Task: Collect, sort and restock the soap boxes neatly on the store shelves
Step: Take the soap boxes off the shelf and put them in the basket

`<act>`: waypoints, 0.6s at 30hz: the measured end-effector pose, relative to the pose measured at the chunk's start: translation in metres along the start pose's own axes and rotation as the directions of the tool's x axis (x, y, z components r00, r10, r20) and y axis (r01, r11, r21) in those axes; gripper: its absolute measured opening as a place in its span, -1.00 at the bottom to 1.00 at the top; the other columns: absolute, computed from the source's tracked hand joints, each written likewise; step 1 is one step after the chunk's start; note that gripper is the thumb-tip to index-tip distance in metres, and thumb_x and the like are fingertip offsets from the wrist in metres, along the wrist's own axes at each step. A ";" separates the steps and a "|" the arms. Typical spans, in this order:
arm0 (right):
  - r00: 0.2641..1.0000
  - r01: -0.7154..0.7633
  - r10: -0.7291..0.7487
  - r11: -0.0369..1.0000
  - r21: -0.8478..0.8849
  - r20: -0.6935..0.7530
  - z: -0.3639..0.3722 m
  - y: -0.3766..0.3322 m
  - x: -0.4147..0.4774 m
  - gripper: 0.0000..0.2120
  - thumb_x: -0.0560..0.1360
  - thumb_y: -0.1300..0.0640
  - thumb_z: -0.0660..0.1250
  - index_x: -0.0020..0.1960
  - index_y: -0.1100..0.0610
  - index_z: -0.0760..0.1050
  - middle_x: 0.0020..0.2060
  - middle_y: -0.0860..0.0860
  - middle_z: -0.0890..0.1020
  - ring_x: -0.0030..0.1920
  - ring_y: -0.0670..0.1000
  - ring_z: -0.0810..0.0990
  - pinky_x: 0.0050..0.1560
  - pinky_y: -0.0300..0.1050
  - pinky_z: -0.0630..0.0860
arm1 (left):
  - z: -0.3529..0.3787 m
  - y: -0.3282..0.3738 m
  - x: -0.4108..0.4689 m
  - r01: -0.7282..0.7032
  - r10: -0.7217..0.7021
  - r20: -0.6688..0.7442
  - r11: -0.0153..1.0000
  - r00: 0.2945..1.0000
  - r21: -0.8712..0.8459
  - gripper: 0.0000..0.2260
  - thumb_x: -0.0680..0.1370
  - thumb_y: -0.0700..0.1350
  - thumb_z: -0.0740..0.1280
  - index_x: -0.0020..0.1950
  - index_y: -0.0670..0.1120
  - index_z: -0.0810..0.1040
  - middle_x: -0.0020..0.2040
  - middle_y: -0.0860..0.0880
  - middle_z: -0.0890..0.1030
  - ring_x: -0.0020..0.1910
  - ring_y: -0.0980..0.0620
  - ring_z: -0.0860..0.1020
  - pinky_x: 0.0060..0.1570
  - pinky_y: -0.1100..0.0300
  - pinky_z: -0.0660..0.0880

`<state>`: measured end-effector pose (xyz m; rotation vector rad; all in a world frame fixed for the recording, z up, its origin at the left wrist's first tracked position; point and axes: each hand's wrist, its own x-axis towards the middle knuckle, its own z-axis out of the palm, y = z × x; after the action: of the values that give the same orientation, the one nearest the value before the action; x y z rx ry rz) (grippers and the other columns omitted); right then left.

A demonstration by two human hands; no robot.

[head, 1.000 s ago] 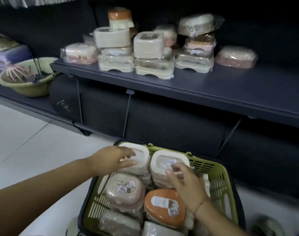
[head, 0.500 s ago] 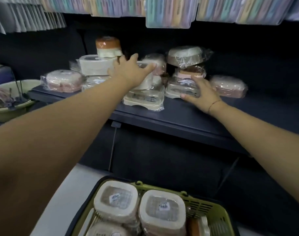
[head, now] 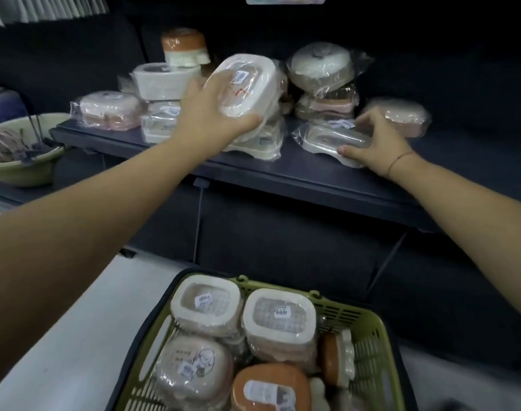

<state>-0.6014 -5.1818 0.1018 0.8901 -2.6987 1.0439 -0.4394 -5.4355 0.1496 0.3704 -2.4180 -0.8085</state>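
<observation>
We see a cream, rounded-rectangular plastic soap box (head: 248,84), sealed in glossy clear film with a small white price label. It is lifted off the dark blue-grey store shelf (head: 327,188) and tilted, lid facing us. Its long axis runs from lower left to upper right. The left hand (head: 205,115) grips it from the left, fingers curled over the lid and thumb under the lower edge. Directly beneath it sits a stack of flat cream trays (head: 266,142), also film-wrapped.

To the right, touching the shelf, lies a low cream soap tray in crinkled plastic (head: 327,137), its long axis across the shelf. The right hand (head: 374,143) clasps its right end and is the nearer hand to it.

Below us, a green slotted plastic basket (head: 377,330) holds more wrapped boxes, cream and orange.
</observation>
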 end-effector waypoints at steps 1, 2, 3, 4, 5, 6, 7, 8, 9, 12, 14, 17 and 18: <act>1.000 0.002 -0.003 1.000 0.016 0.015 -0.004 -0.001 -0.007 -0.51 0.39 0.03 0.52 0.20 0.10 0.36 0.22 0.05 0.46 0.24 0.02 0.42 0.21 -0.19 0.30 | -0.008 0.002 -0.021 -0.038 0.039 0.021 0.999 0.999 -0.021 -0.29 0.41 0.13 0.50 0.49 0.13 0.29 0.29 0.03 0.28 0.28 0.10 0.32 0.22 0.37 0.21; 1.000 0.010 -0.010 1.000 0.021 0.027 -0.009 -0.002 -0.015 -0.49 0.38 0.02 0.53 0.20 0.09 0.36 0.22 0.04 0.46 0.24 0.01 0.41 0.22 -0.18 0.30 | -0.016 0.002 -0.043 -0.060 0.062 0.063 0.997 0.996 -0.038 -0.28 0.41 0.10 0.51 0.50 0.13 0.28 0.28 0.07 0.26 0.26 0.17 0.29 0.19 0.47 0.19; 0.999 0.017 -0.018 1.000 0.022 0.036 -0.013 -0.004 -0.026 -0.48 0.37 0.00 0.54 0.19 0.07 0.36 0.23 0.04 0.46 0.26 0.01 0.41 0.25 -0.16 0.31 | -0.025 0.001 -0.066 -0.072 0.077 0.120 0.996 0.990 -0.051 -0.27 0.41 0.09 0.52 0.50 0.13 0.26 0.29 0.10 0.25 0.26 0.23 0.28 0.15 0.58 0.16; 0.999 0.027 -0.028 0.999 0.024 0.044 -0.019 -0.005 -0.040 -0.48 0.35 -0.03 0.54 0.16 0.02 0.35 0.23 0.04 0.47 0.28 0.02 0.41 0.28 -0.12 0.32 | -0.034 -0.002 -0.091 -0.075 0.085 0.187 0.995 0.979 -0.060 -0.25 0.40 0.11 0.53 0.51 0.13 0.24 0.31 0.14 0.25 0.28 0.27 0.26 0.14 0.62 0.16; 0.998 0.032 -0.033 0.999 0.026 0.054 -0.024 -0.009 -0.057 -0.48 0.32 -0.09 0.55 0.13 -0.04 0.34 0.23 0.05 0.47 0.29 0.03 0.42 0.31 -0.08 0.34 | -0.043 -0.007 -0.116 -0.081 0.095 0.254 0.995 0.963 -0.062 -0.21 0.38 0.17 0.51 0.52 0.14 0.22 0.33 0.17 0.25 0.30 0.30 0.26 0.18 0.59 0.17; 0.997 0.035 -0.037 0.999 0.039 0.064 -0.030 -0.014 -0.077 -0.47 0.27 -0.18 0.54 0.09 -0.11 0.33 0.22 0.06 0.47 0.28 0.02 0.43 0.33 -0.05 0.35 | -0.051 -0.014 -0.141 -0.094 0.107 0.325 0.994 0.940 -0.056 -0.17 0.34 0.24 0.48 0.52 0.14 0.20 0.34 0.20 0.26 0.34 0.30 0.25 0.26 0.50 0.20; 0.997 0.036 -0.040 0.998 0.058 0.069 -0.035 -0.020 -0.099 -0.46 0.22 -0.28 0.51 0.05 -0.19 0.32 0.21 0.07 0.47 0.26 0.00 0.45 0.34 -0.04 0.36 | -0.058 -0.022 -0.164 -0.100 0.110 0.396 0.994 0.912 -0.045 -0.16 0.31 0.29 0.45 0.52 0.15 0.20 0.35 0.24 0.26 0.37 0.29 0.25 0.32 0.36 0.24; 0.997 0.043 -0.049 0.996 0.080 0.067 -0.041 -0.027 -0.123 -0.45 0.18 -0.35 0.48 0.02 -0.25 0.31 0.20 0.07 0.46 0.24 -0.04 0.45 0.34 -0.06 0.37 | -0.064 -0.033 -0.185 -0.079 0.088 0.466 0.996 0.880 -0.039 -0.15 0.29 0.31 0.44 0.52 0.17 0.21 0.36 0.27 0.27 0.39 0.27 0.26 0.35 0.25 0.28; 0.997 0.045 -0.051 0.994 0.097 0.061 -0.045 -0.033 -0.146 -0.45 0.16 -0.39 0.46 0.02 -0.27 0.30 0.19 0.07 0.45 0.21 -0.08 0.46 0.31 -0.12 0.37 | -0.068 -0.044 -0.205 -0.037 0.050 0.538 0.999 0.841 -0.035 -0.16 0.28 0.32 0.45 0.50 0.21 0.22 0.36 0.30 0.26 0.39 0.27 0.27 0.35 0.19 0.32; 0.994 0.035 -0.053 0.982 0.186 0.091 -0.042 -0.045 -0.216 -0.46 0.16 -0.37 0.44 0.04 -0.28 0.34 0.16 0.02 0.47 0.13 -0.19 0.48 0.19 -0.31 0.40 | -0.072 -0.075 -0.250 0.057 -0.037 0.740 0.998 0.672 -0.001 -0.18 0.29 0.33 0.49 0.46 0.28 0.21 0.37 0.37 0.22 0.37 0.30 0.29 0.35 0.19 0.38; 0.976 -0.006 -0.037 0.981 0.195 0.215 -0.022 -0.044 -0.259 -0.47 0.18 -0.32 0.47 0.06 -0.23 0.36 0.11 -0.05 0.46 0.14 -0.20 0.47 0.17 -0.41 0.37 | -0.064 -0.091 -0.271 0.026 -0.065 0.845 0.998 0.530 0.060 -0.18 0.33 0.28 0.51 0.48 0.26 0.17 0.42 0.35 0.15 0.43 0.31 0.19 0.42 0.25 0.26; 0.885 -0.077 0.023 0.992 0.096 0.466 0.023 -0.040 -0.313 -0.44 0.15 -0.29 0.39 0.09 -0.22 0.32 0.10 -0.17 0.39 0.17 -0.17 0.43 0.15 -0.35 0.38 | -0.046 -0.104 -0.292 -0.060 -0.077 0.934 0.993 0.348 0.104 -0.16 0.40 0.16 0.52 0.50 0.26 0.04 0.48 0.25 0.08 0.48 0.26 0.05 0.47 0.33 0.05; 0.848 -0.076 0.031 0.995 0.063 0.529 0.038 -0.039 -0.325 -0.44 0.16 -0.28 0.37 0.09 -0.22 0.29 0.11 -0.19 0.37 0.18 -0.15 0.43 0.16 -0.32 0.38 | -0.040 -0.108 -0.297 -0.105 -0.062 0.945 0.989 0.321 0.100 -0.14 0.41 0.13 0.52 0.50 0.24 0.00 0.50 0.20 0.07 0.50 0.22 0.03 0.49 0.29 0.03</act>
<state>-0.3086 -5.0721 -0.0036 1.2915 -3.1535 1.0511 -0.1678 -5.4145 -0.0153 -0.2205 -3.6161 -1.0112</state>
